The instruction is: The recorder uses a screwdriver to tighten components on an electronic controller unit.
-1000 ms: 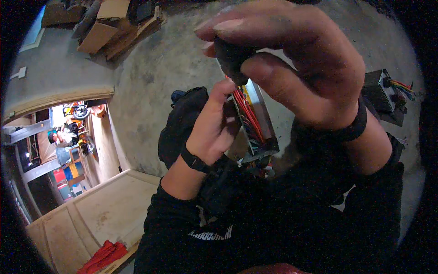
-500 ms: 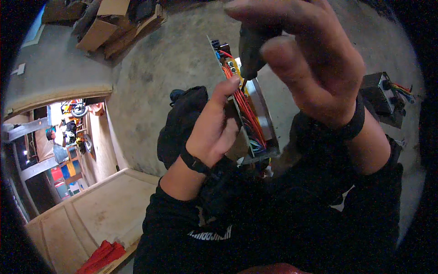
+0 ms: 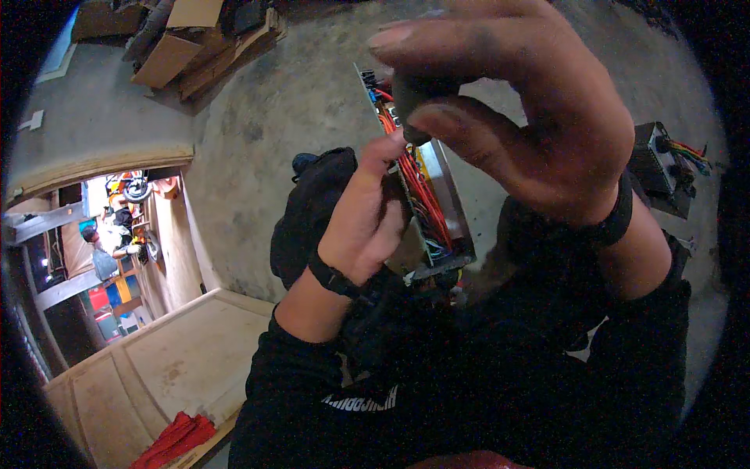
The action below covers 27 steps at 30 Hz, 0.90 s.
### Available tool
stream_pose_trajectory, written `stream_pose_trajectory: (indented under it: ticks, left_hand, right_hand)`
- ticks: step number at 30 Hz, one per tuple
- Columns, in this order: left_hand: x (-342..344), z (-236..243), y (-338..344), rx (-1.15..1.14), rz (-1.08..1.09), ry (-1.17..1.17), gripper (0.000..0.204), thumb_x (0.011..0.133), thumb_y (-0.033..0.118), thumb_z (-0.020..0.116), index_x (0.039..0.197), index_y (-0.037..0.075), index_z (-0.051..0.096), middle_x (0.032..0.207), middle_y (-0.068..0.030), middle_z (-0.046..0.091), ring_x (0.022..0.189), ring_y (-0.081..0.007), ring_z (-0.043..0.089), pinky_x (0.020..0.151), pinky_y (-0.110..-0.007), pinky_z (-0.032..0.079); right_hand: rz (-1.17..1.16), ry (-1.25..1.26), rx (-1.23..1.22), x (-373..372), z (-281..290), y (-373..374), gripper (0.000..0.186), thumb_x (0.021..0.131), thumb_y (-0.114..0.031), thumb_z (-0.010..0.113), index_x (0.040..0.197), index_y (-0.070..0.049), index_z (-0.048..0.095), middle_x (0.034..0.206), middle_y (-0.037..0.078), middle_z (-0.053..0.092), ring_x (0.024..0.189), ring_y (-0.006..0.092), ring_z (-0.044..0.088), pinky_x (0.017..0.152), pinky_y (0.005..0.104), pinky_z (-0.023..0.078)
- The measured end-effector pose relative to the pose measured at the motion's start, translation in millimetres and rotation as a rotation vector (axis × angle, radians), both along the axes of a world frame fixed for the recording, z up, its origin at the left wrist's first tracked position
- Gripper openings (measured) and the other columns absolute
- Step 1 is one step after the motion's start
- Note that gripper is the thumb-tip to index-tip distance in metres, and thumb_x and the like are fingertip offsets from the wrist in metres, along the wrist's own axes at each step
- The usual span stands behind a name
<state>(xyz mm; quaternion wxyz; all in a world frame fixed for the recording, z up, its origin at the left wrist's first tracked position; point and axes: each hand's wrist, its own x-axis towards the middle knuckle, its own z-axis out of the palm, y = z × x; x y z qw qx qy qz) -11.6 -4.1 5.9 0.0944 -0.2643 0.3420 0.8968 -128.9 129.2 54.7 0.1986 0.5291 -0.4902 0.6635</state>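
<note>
1. Pinching a black, tapered tool handle in the right hand, with thumb and index finger curled in close on it, and showing a gap farther back between the two. Wearing a dark band at that wrist.
2. Aiming the handle's narrow end down over the case, just beside the left thumb. Not managing to tell whether the tip is touching anything.
3. Holding a long, narrow, grey metal case with the left hand, resting the thumb at its left edge. Hiding the other fingers behind its side, so not being able to tell how far they are bent. Wearing a black wristband here.
4. Seeing red-orange wires running lengthwise inside the uncovered case, near a small yellow part.
5. Noting a black, cloth-covered shape left of the left hand.
6. Spotting a second dark metal box with multicoloured wires at right, on the grey concrete floor.
7. Finding a crumpled red cloth on a pale wooden panel, lower left.
8. Observing piled brown cardboard, upper left.
9. Looking through a wood-framed doorway to a person near an orange-and-black motorbike.
</note>
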Motion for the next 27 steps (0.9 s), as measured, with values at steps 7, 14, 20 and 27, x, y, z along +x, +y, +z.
stream_pose_trajectory:
  ticks: [7,14,20,27]
  left_hand:
    - [0,-4,-12,0.091,0.025,0.129,0.036,0.092,0.032,0.054,0.116,0.005,0.053,0.105,-0.0082,0.064,0.097,-0.0206,0.062,0.091,-0.036,0.049]
    - [-8,1,-15,0.135,0.030,0.190,0.036,0.092,0.032,0.054,0.116,0.005,0.053,0.106,-0.0086,0.064,0.099,-0.0209,0.062,0.093,-0.037,0.048]
    - [-6,-7,-11,0.018,-0.002,0.067,0.037,0.091,0.035,0.057,0.115,0.007,0.054,0.105,-0.0070,0.065,0.098,-0.0197,0.063,0.089,-0.037,0.051]
    - [-3,-7,-3,0.005,-0.014,0.078,0.041,0.090,0.039,0.058,0.116,0.007,0.054,0.104,-0.0055,0.064,0.098,-0.0188,0.062,0.088,-0.037,0.051]
  right_hand:
    - [-0.297,0.176,0.283,-1,4,18,0.034,0.068,-0.016,0.084,0.093,-0.003,0.065,0.075,0.007,0.055,0.065,0.0135,0.058,0.051,0.0265,0.047]
    - [-0.163,-0.052,0.740,12,23,28,0.039,0.071,-0.018,0.082,0.101,0.000,0.063,0.077,0.008,0.054,0.057,0.0151,0.054,0.050,0.0308,0.046]
    - [0.220,-0.008,0.432,-3,15,22,0.040,0.073,-0.019,0.080,0.103,0.000,0.063,0.082,0.009,0.056,0.062,0.0156,0.056,0.054,0.0308,0.047]
    - [0.658,0.052,0.048,-30,8,3,0.041,0.074,-0.019,0.079,0.107,0.000,0.062,0.088,0.010,0.057,0.067,0.0163,0.058,0.059,0.0309,0.048]
